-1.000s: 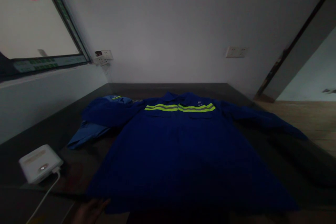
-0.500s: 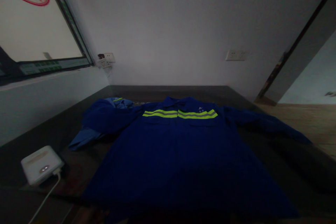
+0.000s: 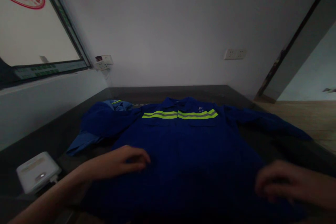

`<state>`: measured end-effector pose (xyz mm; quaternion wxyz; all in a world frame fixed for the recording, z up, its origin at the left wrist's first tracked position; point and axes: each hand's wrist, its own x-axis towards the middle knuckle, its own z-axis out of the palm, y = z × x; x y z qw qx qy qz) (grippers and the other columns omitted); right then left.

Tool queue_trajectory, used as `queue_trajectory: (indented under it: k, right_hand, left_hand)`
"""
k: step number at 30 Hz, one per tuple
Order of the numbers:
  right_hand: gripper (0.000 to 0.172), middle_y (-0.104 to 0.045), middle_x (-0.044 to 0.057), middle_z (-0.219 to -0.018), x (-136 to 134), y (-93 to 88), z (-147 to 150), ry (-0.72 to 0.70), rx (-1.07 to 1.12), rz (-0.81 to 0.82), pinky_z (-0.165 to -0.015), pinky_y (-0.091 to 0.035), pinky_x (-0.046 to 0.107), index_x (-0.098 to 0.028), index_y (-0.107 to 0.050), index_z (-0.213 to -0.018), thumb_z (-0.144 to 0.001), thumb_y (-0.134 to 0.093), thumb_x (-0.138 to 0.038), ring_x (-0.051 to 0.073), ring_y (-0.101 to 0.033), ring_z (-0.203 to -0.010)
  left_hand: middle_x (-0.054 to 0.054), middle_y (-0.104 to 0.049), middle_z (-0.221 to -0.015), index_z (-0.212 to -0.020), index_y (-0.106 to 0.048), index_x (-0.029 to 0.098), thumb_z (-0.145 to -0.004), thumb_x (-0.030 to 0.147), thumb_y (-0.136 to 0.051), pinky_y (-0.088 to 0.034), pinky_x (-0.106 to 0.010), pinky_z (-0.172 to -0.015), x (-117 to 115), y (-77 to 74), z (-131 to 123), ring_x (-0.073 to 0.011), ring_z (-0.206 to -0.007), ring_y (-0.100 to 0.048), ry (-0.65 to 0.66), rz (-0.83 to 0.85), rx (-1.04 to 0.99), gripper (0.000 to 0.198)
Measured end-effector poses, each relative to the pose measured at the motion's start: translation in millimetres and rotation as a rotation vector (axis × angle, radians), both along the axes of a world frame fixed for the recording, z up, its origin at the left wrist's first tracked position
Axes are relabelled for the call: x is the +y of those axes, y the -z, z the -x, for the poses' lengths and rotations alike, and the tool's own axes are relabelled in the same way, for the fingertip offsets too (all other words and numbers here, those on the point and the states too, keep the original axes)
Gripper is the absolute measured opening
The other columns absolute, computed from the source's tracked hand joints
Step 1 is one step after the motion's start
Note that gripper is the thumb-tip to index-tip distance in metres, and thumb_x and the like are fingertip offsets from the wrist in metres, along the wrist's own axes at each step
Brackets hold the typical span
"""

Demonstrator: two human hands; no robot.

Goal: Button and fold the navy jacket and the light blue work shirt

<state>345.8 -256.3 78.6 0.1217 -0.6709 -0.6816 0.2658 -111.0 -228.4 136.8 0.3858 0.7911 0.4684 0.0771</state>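
A dark blue work jacket point(image 3: 183, 154) lies spread face up, collar at the far side, with a yellow-green and grey reflective stripe point(image 3: 162, 114) across its chest. My left hand point(image 3: 128, 161) is over the jacket's left front, fingers bent and thumb apart, holding nothing. Over the lower right edge of the jacket is my right hand point(image 3: 278, 180), somewhat blurred, its fingers curved with a gap to the thumb. I cannot tell whether either hand touches the cloth. One sleeve point(image 3: 273, 122) stretches out to the right.
A bundled blue garment point(image 3: 86, 140) lies by the jacket's left sleeve on the dark table point(image 3: 168, 91). At the left, a white box-shaped device point(image 3: 38, 171) has a cable plugged in. Wall sockets point(image 3: 235, 54) are behind, and a window point(image 3: 39, 38) is at the upper left.
Both my hands have come into view over the jacket, one from the left and one from the right. The jacket looks the same; the camera view has shifted slightly.
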Motion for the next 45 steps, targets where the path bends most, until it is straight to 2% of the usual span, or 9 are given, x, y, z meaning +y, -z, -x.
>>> queue_trajectory:
  k: [2, 5, 10, 16, 25, 29, 35, 41, 45]
  right_hand:
    - [0.029, -0.071, 0.009, -0.081, 60, -38.0, 23, -0.353, 0.162, 0.242, -0.053, -0.050, 0.023, -0.025, -0.074, -0.079, -0.076, -0.060, -0.050, 0.017, -0.066, -0.069]
    - [0.032, -0.071, 0.007, -0.080, 157, -56.6, 63, -0.480, 0.204, 0.067, -0.056, -0.049, 0.022, -0.016, -0.071, -0.085, -0.080, -0.055, -0.043, 0.015, -0.065, -0.068]
    - [0.021, -0.071, 0.006, -0.076, 278, -12.6, 122, -0.387, 0.129, -0.270, -0.061, -0.047, 0.020, -0.011, -0.071, -0.091, -0.081, -0.054, -0.018, 0.012, -0.064, -0.066]
    - [0.022, -0.072, 0.006, -0.095, 358, 4.3, 169, -0.317, -0.043, -0.422, -0.077, -0.046, 0.022, -0.015, -0.070, -0.097, -0.080, -0.056, -0.012, 0.016, -0.064, -0.088]
    - [0.040, -0.070, 0.006, -0.107, 441, 19.5, 237, -0.389, -0.100, -0.376, -0.082, -0.045, 0.025, -0.022, -0.065, -0.112, -0.073, -0.065, -0.011, 0.020, -0.063, -0.098]
    - [0.038, -0.071, 0.004, -0.098, 463, 28.3, 261, -0.485, -0.062, -0.350, -0.074, -0.045, 0.022, -0.021, -0.071, -0.100, -0.068, -0.062, -0.003, 0.019, -0.065, -0.090]
    - [0.032, -0.071, 0.005, -0.084, 481, 39.0, 272, -0.529, 0.134, -0.417, -0.075, -0.045, 0.023, -0.016, -0.072, -0.080, -0.065, -0.050, 0.002, 0.017, -0.064, -0.083]
    - [0.029, -0.068, 0.004, -0.093, 483, 52.1, 272, -0.389, 0.372, -0.532, -0.088, -0.044, 0.023, -0.016, -0.066, -0.073, -0.068, -0.042, 0.001, 0.014, -0.061, -0.093]
    - [0.025, -0.067, 0.004, -0.092, 482, 68.0, 269, -0.292, 0.450, -0.507, -0.085, -0.047, 0.023, -0.017, -0.063, -0.070, -0.067, -0.045, 0.001, 0.015, -0.063, -0.093]
  left_hand:
    - [-0.003, -0.068, -0.103, -0.106, -0.067, 0.023, -0.090, 0.036, -0.047, -0.046, -0.028, -0.088, 50, 2.3, -32, -0.0170, -0.093, -0.063, 0.126, -0.233, 0.051, 0.028]
    - [-0.010, -0.060, -0.122, -0.113, -0.061, 0.017, -0.090, 0.030, -0.052, -0.039, -0.037, -0.099, 115, 34.8, -77, -0.0233, -0.113, -0.054, 0.298, -0.592, 0.191, 0.029]
    - [-0.011, -0.053, -0.133, -0.125, -0.053, 0.018, -0.093, 0.037, -0.047, -0.032, -0.040, -0.106, 180, 84.9, -118, -0.0225, -0.123, -0.047, 0.431, -0.790, 0.156, 0.038]
    - [-0.011, -0.048, -0.140, -0.131, -0.049, 0.020, -0.094, 0.040, -0.046, -0.026, -0.042, -0.110, 196, 99.2, -126, -0.0221, -0.130, -0.041, 0.548, -0.751, 0.102, 0.043]
    - [-0.007, -0.048, -0.141, -0.133, -0.049, 0.025, -0.094, 0.038, -0.043, -0.023, -0.047, -0.113, 199, 116.1, -120, -0.0213, -0.132, -0.039, 0.394, -0.684, -0.002, 0.041]
    - [-0.005, -0.045, -0.143, -0.134, -0.048, 0.026, -0.095, 0.038, -0.040, -0.018, -0.048, -0.115, 204, 121.3, -116, -0.0226, -0.136, -0.034, 0.275, -0.699, 0.003, 0.042]
    - [-0.006, -0.037, -0.148, -0.139, -0.041, 0.028, -0.095, 0.040, -0.039, -0.016, -0.052, -0.115, 208, 121.2, -116, -0.0258, -0.140, -0.025, 0.308, -0.637, 0.035, 0.046]
    - [-0.005, -0.039, -0.147, -0.138, -0.042, 0.028, -0.096, 0.037, -0.037, -0.015, -0.050, -0.116, 208, 111.5, -115, -0.0245, -0.139, -0.028, 0.317, -0.627, 0.052, 0.044]
    - [-0.004, -0.039, -0.147, -0.137, -0.042, 0.028, -0.095, 0.037, -0.039, -0.017, -0.050, -0.115, 209, 108.4, -114, -0.0249, -0.139, -0.028, 0.308, -0.629, 0.066, 0.044]
